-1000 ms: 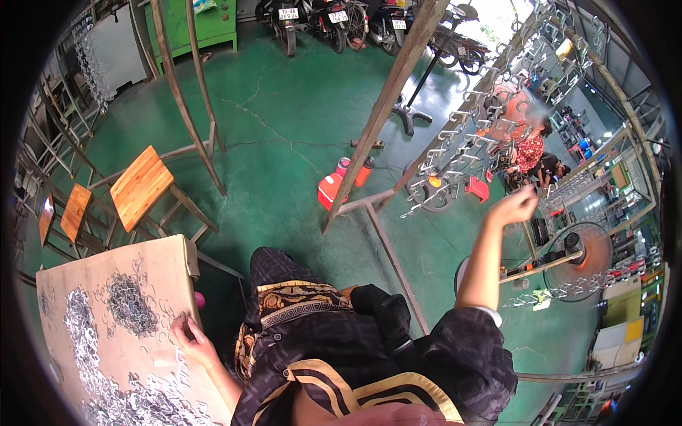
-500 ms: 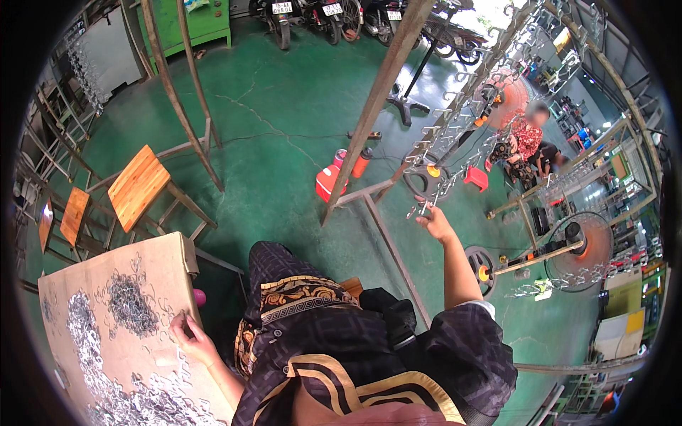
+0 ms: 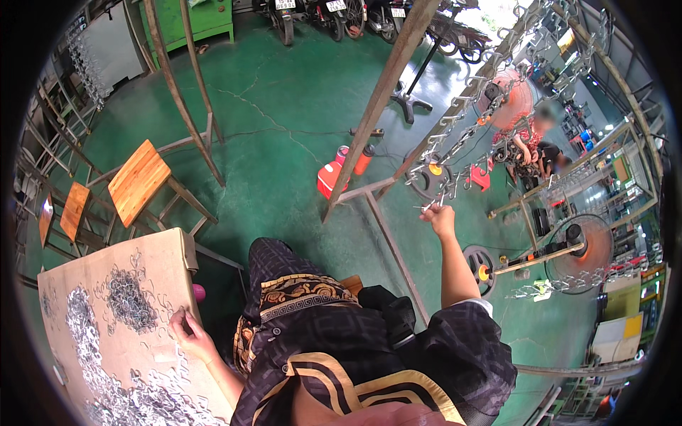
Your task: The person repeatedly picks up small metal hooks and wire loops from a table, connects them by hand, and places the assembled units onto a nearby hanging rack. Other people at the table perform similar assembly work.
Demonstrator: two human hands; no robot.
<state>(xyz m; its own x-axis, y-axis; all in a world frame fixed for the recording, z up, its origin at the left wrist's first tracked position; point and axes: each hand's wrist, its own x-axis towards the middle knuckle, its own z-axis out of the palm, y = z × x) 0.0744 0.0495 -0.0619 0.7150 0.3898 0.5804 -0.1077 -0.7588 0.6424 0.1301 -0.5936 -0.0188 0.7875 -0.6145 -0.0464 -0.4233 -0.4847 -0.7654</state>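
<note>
My right hand [image 3: 439,219] is raised with the arm stretched forward, its fingers pinched on a small metal hook [image 3: 428,207] at the lower end of a hanging string of metal hooks [image 3: 442,128]. Over the right edge of a cardboard-topped table [image 3: 167,259], my left hand [image 3: 188,334] has its fingers curled together; what they hold, if anything, is too small to make out. Beside that hand lies a pile of dark wire hooks [image 3: 131,302]. A larger heap of shiny silver hooks [image 3: 89,341] spreads along the table's left and near parts.
A metal frame post [image 3: 380,106] slants up ahead, its foot bar [image 3: 387,234] crossing the floor. Wooden stools [image 3: 140,183] stand at the left. A red box [image 3: 330,177] and two fans [image 3: 579,245] are around; a person [image 3: 522,145] sits at the far right.
My right hand has shifted slightly right, and the hanging hooks have swung a little. My left hand stays almost in place. The far person has leaned forward.
</note>
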